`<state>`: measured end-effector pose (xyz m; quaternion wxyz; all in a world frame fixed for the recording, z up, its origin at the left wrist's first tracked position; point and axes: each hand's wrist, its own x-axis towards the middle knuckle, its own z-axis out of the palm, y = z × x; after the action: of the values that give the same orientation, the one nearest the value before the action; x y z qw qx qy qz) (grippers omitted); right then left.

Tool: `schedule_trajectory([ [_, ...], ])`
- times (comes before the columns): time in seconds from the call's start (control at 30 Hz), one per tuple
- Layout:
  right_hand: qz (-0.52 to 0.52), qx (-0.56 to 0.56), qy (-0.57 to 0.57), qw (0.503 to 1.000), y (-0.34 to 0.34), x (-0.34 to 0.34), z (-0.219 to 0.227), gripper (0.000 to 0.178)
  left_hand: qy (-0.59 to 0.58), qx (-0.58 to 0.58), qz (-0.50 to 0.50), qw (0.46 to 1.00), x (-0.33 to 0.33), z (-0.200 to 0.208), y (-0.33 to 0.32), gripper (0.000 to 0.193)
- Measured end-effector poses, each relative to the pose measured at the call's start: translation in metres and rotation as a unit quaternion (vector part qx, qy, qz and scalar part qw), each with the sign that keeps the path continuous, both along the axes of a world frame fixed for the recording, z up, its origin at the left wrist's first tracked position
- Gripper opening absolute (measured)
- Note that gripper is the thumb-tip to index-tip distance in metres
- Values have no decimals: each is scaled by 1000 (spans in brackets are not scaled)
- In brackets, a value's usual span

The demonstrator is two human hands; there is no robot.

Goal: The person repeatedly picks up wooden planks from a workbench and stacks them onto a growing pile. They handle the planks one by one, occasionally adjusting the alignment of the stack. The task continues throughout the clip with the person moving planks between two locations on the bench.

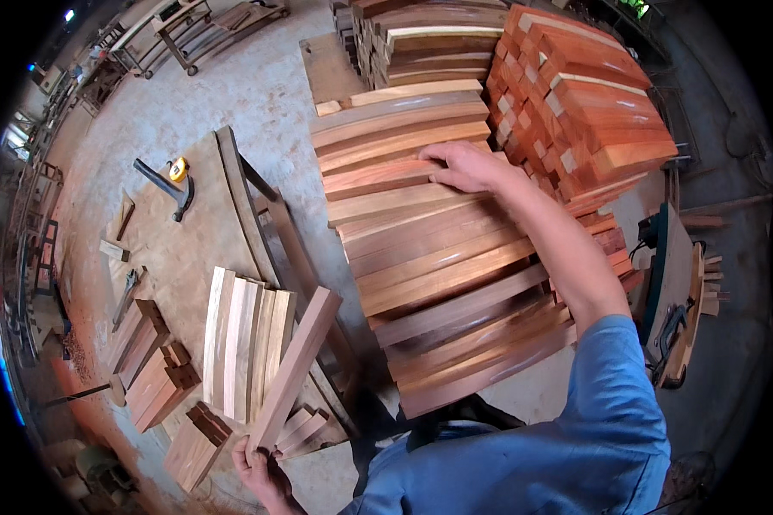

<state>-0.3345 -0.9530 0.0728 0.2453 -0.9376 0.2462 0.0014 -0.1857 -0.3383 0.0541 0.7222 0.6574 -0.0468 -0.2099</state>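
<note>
Reddish-brown wood everywhere: the right hand point(465, 167) lies flat, fingers together, on one curved slat point(382, 178) in a stack point(438, 266) of roughly fifteen. Left hand point(262, 470) pinches the lower end of one straight slat point(294, 369), leaning over about five pale boards point(245, 342). One hammer point(170, 189) rests on the workbench point(176, 257).

reddish plank point(294, 369), tilted (end held), stacked planks point(438, 257)

The left hand point(262, 468) holds a long wood board point(294, 369) by its end. The right hand point(464, 166) rests flat on a big stack of boards point(438, 275).
</note>
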Motion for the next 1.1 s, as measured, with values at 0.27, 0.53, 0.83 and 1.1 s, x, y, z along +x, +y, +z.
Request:
schedule_trajectory([
  [0.27, -3, -3, -13, 1000, -8, -3, -10, 41, -3, 2, 0, 1000, 5, -4, 1, 48],
  [0.53, -21, -48, -75, 996, -2, -8, 2, 38, -3, 10, -11, 1000, 8, 8, -16, 48],
  [0.83, -33, 11, -18, 999, -1, -6, 12, 37, 1, -5, -31, 1000, 11, 4, -10, 47],
  [1.1, -23, 34, 43, 998, -4, -5, 7, 45, 3, 2, -23, 1000, 6, 8, -16, 49],
])
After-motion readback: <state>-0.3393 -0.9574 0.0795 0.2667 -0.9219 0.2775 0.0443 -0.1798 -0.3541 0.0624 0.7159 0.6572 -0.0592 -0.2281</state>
